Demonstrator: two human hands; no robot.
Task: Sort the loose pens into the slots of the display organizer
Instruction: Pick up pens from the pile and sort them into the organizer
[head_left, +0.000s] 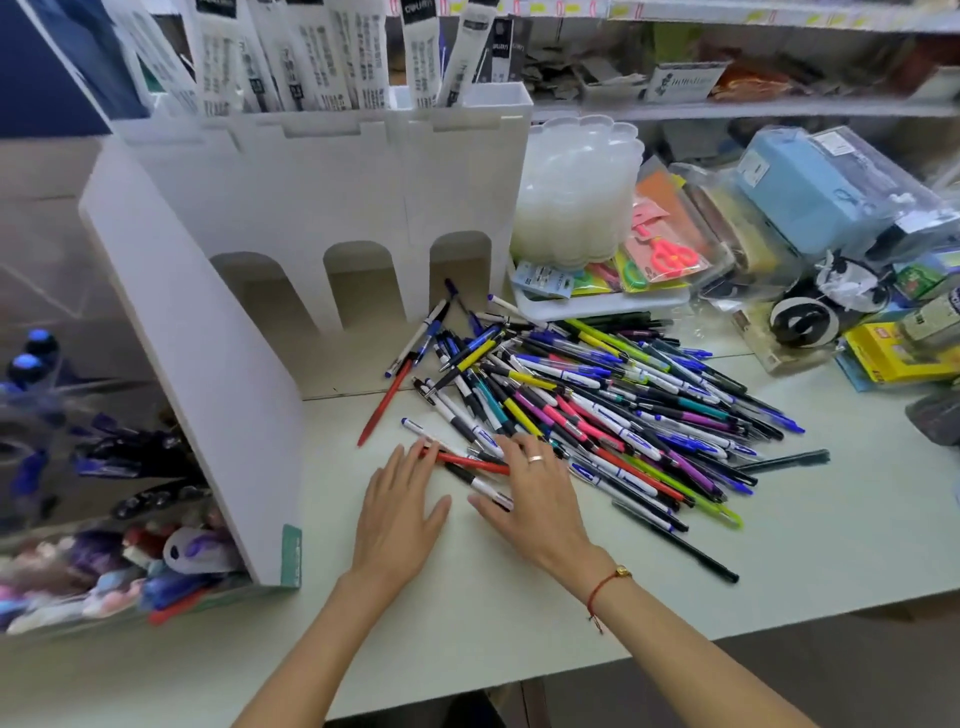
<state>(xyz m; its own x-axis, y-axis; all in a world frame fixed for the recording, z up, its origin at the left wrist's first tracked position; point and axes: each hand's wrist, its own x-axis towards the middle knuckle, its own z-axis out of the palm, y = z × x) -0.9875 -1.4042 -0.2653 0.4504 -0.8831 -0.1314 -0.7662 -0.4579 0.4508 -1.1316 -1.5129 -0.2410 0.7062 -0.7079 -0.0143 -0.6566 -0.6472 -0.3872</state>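
While both hands lie flat with fingers spread, gripping nothing, the red pen (470, 461) lies crosswise under the fingertips of the left hand (397, 512) and right hand (535, 499), the right nearer the pile (613, 395), the organizer slots (358, 291) beyond.

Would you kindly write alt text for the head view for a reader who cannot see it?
Both hands, left hand and right hand, rest with straight fingers on pens at the near edge of a big pile of loose pens on a pale table. Behind stands a white display organizer with three arched slots that look empty.
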